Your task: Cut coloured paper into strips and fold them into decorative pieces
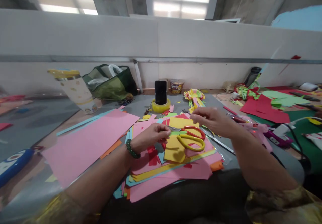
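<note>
My left hand (158,132), with a green bead bracelet at the wrist, pinches the end of a small green paper strip (179,133). Scissors with one red and one yellow handle loop (192,143) lie on yellow paper (173,148), just right of my left fingers. My right hand (210,118) is above the scissors to the right, its fingers bent and drawn together; whether something thin is between the fingertips is too small to tell. Under both hands is a stack of pink, yellow, blue and orange paper (171,175).
Large pink sheets (93,140) lie left. Behind are a tumbler (76,91), a green bag (110,85), a phone (160,92) on a yellow tape roll (161,106), a snack cup (176,86) and a paper rosette (194,96). A pink glue gun (256,130) and red paper (264,109) are right.
</note>
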Demonstrator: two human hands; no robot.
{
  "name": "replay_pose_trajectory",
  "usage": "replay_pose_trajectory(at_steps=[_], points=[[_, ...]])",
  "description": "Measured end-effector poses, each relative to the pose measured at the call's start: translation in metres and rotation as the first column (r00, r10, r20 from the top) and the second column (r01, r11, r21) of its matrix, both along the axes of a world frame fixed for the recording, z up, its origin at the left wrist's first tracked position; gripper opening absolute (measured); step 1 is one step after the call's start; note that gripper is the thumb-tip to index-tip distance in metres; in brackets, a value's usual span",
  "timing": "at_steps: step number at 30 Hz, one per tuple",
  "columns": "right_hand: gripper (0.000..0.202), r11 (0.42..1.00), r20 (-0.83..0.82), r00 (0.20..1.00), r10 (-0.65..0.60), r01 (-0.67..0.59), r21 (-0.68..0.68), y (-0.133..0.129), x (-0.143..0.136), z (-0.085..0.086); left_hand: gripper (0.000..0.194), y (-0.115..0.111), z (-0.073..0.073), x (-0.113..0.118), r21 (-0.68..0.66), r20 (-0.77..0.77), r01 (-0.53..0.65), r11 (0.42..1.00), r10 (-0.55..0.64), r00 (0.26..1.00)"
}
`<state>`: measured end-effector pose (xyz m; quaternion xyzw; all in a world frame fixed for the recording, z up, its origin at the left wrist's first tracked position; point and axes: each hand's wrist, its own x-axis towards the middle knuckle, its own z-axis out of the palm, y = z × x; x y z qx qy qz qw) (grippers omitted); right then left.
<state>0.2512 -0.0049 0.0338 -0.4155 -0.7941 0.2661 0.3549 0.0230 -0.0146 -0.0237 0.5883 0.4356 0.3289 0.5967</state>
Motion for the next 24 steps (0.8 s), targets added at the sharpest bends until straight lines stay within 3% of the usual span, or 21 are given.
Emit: replay_pose_trajectory(at_steps=[2,5,9,11,14,16,21,24], points=[[0.036,0.999,0.188,0.982,0.005,-0.012,0.039,-0.016,0.017,0.009,0.030,-0.001,0.000,0.001,0.021,-0.022,0.007,1.000,-0.006,1.000],[0.036,0.981,0.379,0.907,-0.182,0.139,0.138,-0.034,0.051,0.009,0.032,-0.004,0.002,0.002,0.061,-0.070,0.031,0.998,-0.027,0.997],[0.037,0.856,0.590,0.633,-0.501,0.464,0.229,-0.046,0.103,-0.006,0.038,-0.008,0.006,0.004,0.042,-0.120,0.074,0.996,-0.069,0.990],[0.034,0.773,0.675,0.489,-0.553,0.603,0.197,-0.049,0.124,-0.015,0.041,-0.008,0.006,0.006,0.016,-0.132,0.083,0.996,-0.081,0.988],[0.035,0.671,0.749,0.348,-0.564,0.722,0.170,-0.050,0.138,-0.026,0.044,-0.007,0.005,0.009,-0.023,-0.126,0.026,0.999,-0.029,0.992],[0.034,0.649,0.774,0.315,-0.550,0.745,0.157,-0.049,0.135,-0.030,0.045,-0.007,0.005,0.010,-0.043,-0.121,-0.017,0.999,0.012,0.993],[0.038,0.729,0.803,0.386,-0.454,0.679,0.086,-0.048,0.114,-0.027,0.044,-0.005,0.005,0.008,-0.048,-0.158,-0.043,0.998,0.035,0.987],[0.041,0.624,0.831,0.273,-0.484,0.773,0.110,-0.051,0.116,-0.026,0.042,-0.005,0.006,0.008,-0.033,-0.169,-0.042,0.999,0.035,0.985]])
